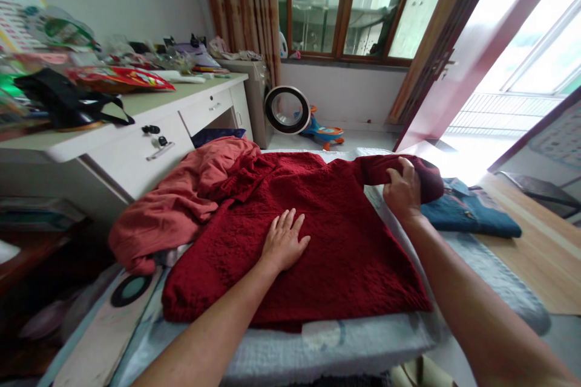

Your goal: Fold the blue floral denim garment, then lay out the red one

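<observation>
A dark red long-sleeved top (336, 254) lies spread out on a covered surface (363, 338), its hem toward me. My left hand (284, 242) rests flat on the middle of the top, palm down, with its fingers a little apart. At the far right, my right hand (403, 187) has its fingers curled onto the right sleeve, near the sleeve's end. The other sleeve lies bunched at the left, against a heap of salmon-pink cloth (177, 199).
Folded blue denim clothing (472, 214) lies right of the sleeve, beside a wooden board (544, 242). A white desk (167, 109) piled with items stands at the left. Behind are an open round appliance door (269, 110), a blue ride-on toy (320, 130) and an open door (436, 84).
</observation>
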A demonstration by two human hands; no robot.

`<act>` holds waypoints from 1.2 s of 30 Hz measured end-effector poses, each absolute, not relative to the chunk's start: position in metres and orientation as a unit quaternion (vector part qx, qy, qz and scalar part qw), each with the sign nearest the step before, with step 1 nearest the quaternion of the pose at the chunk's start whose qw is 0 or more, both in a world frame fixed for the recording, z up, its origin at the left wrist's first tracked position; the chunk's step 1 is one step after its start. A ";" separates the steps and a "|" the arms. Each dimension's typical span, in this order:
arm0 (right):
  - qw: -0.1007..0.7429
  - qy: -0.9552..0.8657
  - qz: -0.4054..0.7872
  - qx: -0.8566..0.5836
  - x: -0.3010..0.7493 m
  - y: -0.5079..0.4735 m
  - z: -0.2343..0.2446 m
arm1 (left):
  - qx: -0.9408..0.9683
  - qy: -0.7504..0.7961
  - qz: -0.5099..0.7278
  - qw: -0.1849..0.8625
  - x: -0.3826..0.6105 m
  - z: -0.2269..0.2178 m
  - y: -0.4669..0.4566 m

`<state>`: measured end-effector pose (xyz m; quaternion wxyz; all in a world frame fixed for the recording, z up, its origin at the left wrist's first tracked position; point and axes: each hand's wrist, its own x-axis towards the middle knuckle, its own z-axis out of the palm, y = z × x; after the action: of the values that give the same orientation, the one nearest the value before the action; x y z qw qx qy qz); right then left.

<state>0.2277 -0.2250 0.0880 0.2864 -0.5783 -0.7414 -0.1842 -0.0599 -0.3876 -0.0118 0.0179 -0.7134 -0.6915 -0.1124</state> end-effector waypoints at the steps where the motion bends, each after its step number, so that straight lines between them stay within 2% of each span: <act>1: 0.253 -0.747 -0.185 -0.586 0.230 -0.227 0.089 | -0.713 -0.691 -0.113 0.017 -0.060 -0.012 -0.388; 4: 0.085 -0.770 -0.119 -0.621 0.232 -0.232 0.093 | -0.714 -0.691 -0.116 0.020 -0.060 -0.011 -0.389; 6: 0.018 -0.762 -0.065 -0.644 0.226 -0.236 0.095 | -0.714 -0.690 -0.118 0.023 -0.060 -0.010 -0.389; 10: 0.073 -0.746 -0.039 -0.661 0.199 -0.238 0.096 | -0.713 -0.691 -0.116 0.018 -0.059 -0.008 -0.389; 13: 0.120 -0.785 -0.059 -0.605 0.177 -0.229 0.089 | -0.712 -0.694 -0.112 0.007 -0.059 -0.007 -0.389; 17: 0.138 -0.801 -0.100 -0.574 0.166 -0.201 0.077 | -0.712 -0.692 -0.119 0.015 -0.060 -0.010 -0.389; 21: 0.088 -0.749 -0.123 -0.646 0.180 -0.166 0.073 | -0.712 -0.691 -0.125 0.024 -0.061 -0.013 -0.389; 25: -0.007 -0.730 -0.070 -0.680 0.199 -0.141 0.078 | -0.711 -0.691 -0.126 0.022 -0.060 -0.012 -0.389; 28: -0.028 -0.745 -0.027 -0.666 0.205 -0.134 0.084 | -0.712 -0.691 -0.125 0.018 -0.060 -0.011 -0.389; 32: 0.012 -0.754 -0.041 -0.655 0.207 -0.136 0.102 | -0.713 -0.690 -0.124 0.017 -0.061 -0.011 -0.389; 36: 0.116 -0.715 -0.126 -0.678 0.218 -0.137 0.125 | -0.714 -0.689 -0.121 0.010 -0.062 -0.012 -0.389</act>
<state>0.2182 -0.1371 0.1255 0.1156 -0.6783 -0.7145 -0.1263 -0.0620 -0.3891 -0.0124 0.0096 -0.7142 -0.6893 -0.1211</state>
